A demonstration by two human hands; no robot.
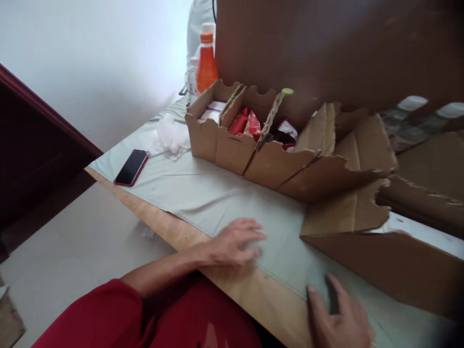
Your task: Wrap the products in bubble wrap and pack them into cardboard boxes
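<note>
My left hand [234,241] lies flat on the pale grey-green cloth [203,193] near the table's front edge, fingers stretched out, holding nothing. My right hand [337,316] rests low at the bottom right, fingers spread on the cloth, just in front of a large torn cardboard sheet [380,261]. Behind them stands a row of small open cardboard boxes [232,147] with red packets [246,123] and a purple-and-white packet [213,110] inside. Neither hand touches the boxes.
A black phone in a red case [131,167] lies at the cloth's left end beside crumpled clear plastic [170,137]. An orange bottle [206,63] stands behind the boxes. A big cardboard flap [337,48] rises at the back. The wooden table edge [253,295] runs diagonally.
</note>
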